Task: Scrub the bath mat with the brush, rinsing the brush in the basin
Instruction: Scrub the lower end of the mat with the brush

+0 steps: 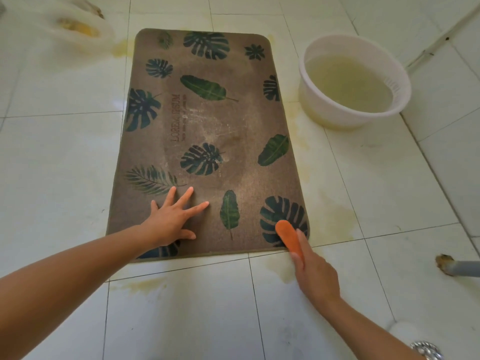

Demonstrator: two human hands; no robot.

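Head view: flat left hand (171,219) pins brown leaf-print bath mat (207,141) steady; right hand (314,274) grips orange plastic brush (288,236) scrubbing its near corner.

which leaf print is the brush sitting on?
The dark monstera leaf at the bath mat's near right corner: the orange brush in the right hand overlaps it; no other leaf touches the brush.

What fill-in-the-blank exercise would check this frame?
1. The right hand grips an ____ brush.
2. The left hand rests flat on the mat, which is printed with green ____.
3. The basin stands on the mat's ____ side.
Missing words: orange; leaves; right.
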